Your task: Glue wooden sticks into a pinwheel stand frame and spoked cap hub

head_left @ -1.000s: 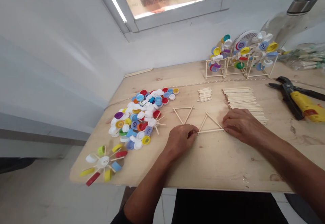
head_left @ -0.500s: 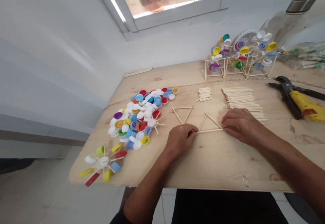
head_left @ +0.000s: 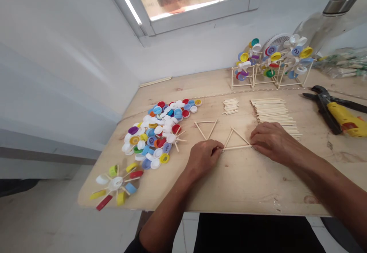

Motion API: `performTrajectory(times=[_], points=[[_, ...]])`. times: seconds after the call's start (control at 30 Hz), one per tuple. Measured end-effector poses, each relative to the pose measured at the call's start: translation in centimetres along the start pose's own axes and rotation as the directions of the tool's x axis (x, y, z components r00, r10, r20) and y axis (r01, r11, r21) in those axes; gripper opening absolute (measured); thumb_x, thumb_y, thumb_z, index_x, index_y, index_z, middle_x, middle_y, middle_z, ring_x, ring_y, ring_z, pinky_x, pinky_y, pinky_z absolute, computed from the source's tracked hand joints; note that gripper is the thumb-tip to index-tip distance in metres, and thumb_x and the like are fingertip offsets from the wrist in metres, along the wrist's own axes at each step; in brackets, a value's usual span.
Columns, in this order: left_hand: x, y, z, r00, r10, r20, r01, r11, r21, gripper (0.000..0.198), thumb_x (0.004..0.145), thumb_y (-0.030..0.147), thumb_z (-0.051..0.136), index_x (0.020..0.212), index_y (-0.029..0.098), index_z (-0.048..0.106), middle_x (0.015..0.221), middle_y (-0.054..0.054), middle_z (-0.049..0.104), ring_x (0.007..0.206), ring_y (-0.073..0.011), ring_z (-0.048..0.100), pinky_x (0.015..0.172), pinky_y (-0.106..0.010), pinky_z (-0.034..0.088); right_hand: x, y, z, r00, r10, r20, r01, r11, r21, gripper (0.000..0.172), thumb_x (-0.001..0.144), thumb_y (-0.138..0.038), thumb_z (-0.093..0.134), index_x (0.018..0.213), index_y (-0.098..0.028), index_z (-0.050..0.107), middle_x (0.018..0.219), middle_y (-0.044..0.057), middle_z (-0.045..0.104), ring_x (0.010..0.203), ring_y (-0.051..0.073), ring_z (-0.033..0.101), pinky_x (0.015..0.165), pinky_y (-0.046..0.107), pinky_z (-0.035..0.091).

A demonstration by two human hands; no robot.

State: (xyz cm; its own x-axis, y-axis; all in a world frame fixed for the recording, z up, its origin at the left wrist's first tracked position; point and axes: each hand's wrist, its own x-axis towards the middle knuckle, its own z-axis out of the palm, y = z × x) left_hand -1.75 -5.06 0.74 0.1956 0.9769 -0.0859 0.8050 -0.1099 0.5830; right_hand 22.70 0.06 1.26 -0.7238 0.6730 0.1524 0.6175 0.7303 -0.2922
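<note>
One left hand [head_left: 205, 157], one right hand [head_left: 271, 142]. Two stick triangles [head_left: 206, 121]. Two piles of sticks [head_left: 272, 113]. One big heap of caps [head_left: 160, 126]. One flat cap wheel [head_left: 116, 183]. One yellow tool [head_left: 342, 121]. One bench [head_left: 243, 184].

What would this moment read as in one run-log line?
left hand: fingertips at left corner of stick triangle | right hand: covering its right corner | bottle caps: piled left
</note>
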Motion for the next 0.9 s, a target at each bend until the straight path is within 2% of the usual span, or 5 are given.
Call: performTrajectory(times=[0.27,0.43,0.67,0.8,0.9], points=[[0.0,0.0,0.1,0.999,0.027,-0.038,-0.027,1.0,-0.011,0.02,0.079,0.015,0.052,0.087,0.02,0.07,0.076,-0.001,0.07,0.066,-0.0137,0.06,0.06,-0.024,0.043,-0.1,0.9,0.6,0.999,-0.053,-0.008,0.053,0.999,0.001,0.014,0.084,-0.021,0.051,0.079,-0.022,0.064,0.09,0.003,0.065,0.088,0.019,0.055,0.079,0.035,0.032],[-0.1,-0.1,0.6,0.981,0.116,-0.158,-0.119,0.993,-0.008,0.016,0.081,0.015,0.052,0.082,0.018,0.067,0.073,-0.001,0.067,0.062,-0.0121,0.058,0.058,-0.023,0.042,-0.1,0.8,0.6,0.999,-0.033,-0.019,0.034,0.999,0.007,0.016,0.085,-0.02,0.048,0.079,-0.022,0.063,0.088,0.003,0.065,0.088,0.018,0.055,0.079,0.035,0.032],[0.0,-0.2,2.3,0.864,0.377,-0.334,-0.371,0.925,0.084,0.018,0.087,0.019,0.048,0.083,0.018,0.065,0.075,-0.004,0.062,0.07,-0.0127,0.058,0.063,-0.024,0.045,-0.1,1.0,0.7,0.999,-0.046,-0.008,0.046,0.999,-0.007,0.014,0.083,-0.019,0.051,0.08,-0.022,0.064,0.087,0.002,0.065,0.088,0.019,0.055,0.079,0.034,0.031],[0.3,-0.3,2.9,0.802,0.482,-0.353,-0.445,0.876,0.186,0.019,0.088,0.018,0.047,0.084,0.018,0.065,0.079,-0.005,0.062,0.073,-0.0142,0.056,0.065,-0.026,0.046,-0.1,1.2,0.7,0.999,-0.052,-0.001,0.052,0.999,-0.013,0.014,0.084,-0.018,0.051,0.08,-0.022,0.064,0.087,0.002,0.065,0.088,0.018,0.054,0.079,0.034,0.031],[0.5,-0.3,3.1,0.777,0.527,-0.345,-0.47,0.85,0.24,0.018,0.088,0.018,0.048,0.083,0.017,0.065,0.077,-0.005,0.062,0.071,-0.0146,0.054,0.064,-0.028,0.045,-0.1,0.9,0.6,0.999,-0.05,-0.001,0.05,0.999,-0.011,0.014,0.084,-0.018,0.051,0.08,-0.021,0.064,0.087,0.002,0.065,0.088,0.018,0.054,0.079,0.035,0.032]])
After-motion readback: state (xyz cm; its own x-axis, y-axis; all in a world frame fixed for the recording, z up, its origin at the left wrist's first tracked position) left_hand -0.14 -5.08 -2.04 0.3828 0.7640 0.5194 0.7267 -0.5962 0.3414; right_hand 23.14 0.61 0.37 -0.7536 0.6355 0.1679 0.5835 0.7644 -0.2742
